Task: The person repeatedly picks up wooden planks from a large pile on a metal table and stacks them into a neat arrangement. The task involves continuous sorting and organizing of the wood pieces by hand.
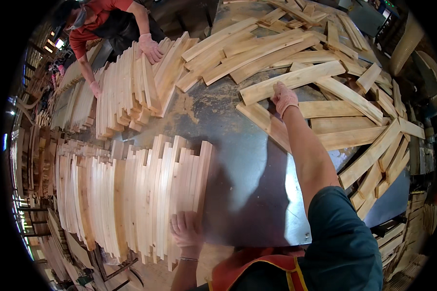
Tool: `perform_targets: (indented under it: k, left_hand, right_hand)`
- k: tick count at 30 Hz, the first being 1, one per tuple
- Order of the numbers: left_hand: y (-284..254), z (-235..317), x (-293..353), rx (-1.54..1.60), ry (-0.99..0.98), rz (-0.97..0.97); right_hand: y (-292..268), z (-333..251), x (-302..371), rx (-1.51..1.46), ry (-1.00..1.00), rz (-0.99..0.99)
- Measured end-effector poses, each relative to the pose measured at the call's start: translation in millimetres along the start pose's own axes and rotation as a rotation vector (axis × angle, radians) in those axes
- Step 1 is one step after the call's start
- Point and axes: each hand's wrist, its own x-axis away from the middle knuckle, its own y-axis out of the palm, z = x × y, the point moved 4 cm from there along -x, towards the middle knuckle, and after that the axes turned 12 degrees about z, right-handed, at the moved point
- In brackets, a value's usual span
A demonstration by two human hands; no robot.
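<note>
Holding a long pale board near its left end, my right hand is bending its fingers over the board's near edge. The board is lying aslant above other pieces, over the right half of the table; from where I am watching, I cannot tell whether it is resting on them or hanging just clear. Another board is slanting beneath my right wrist.

My left hand is resting against the near right end of a row of boards, which are standing on edge, packed side by side. Its fingers are lying over the wood, but I cannot tell whether they are pinching a board or only pressing.

Beyond my right hand and to its right, a loose heap of boards is spreading out, many pieces crossing one another. Across the table on the left, a co-worker in a red shirt is leaning over a second row of boards, placing one hand on top and the other at its left side. Sawdust is dusting the table between that row and the heap. My dark green sleeve is filling the lower right.
</note>
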Motion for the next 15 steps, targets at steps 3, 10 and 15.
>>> perform_targets:
  k: [3,10,15]
  left_hand:
    - [2.8,-1.2,19.5,0.004,-0.012,0.017]
    - [3.4,-1.7,19.9,-0.004,-0.043,-0.018]
    - [2.4,-1.5,23.6,-0.022,-0.054,-0.071]
  right_hand:
    - [-9.3,5.4,43.9,-0.114,-0.135,-0.226]
    - [-193.9,-21.6,155.2,0.702,-0.533,-0.257]
    - [-228.5,-34.1,202.7,1.568,-1.069,-0.334]
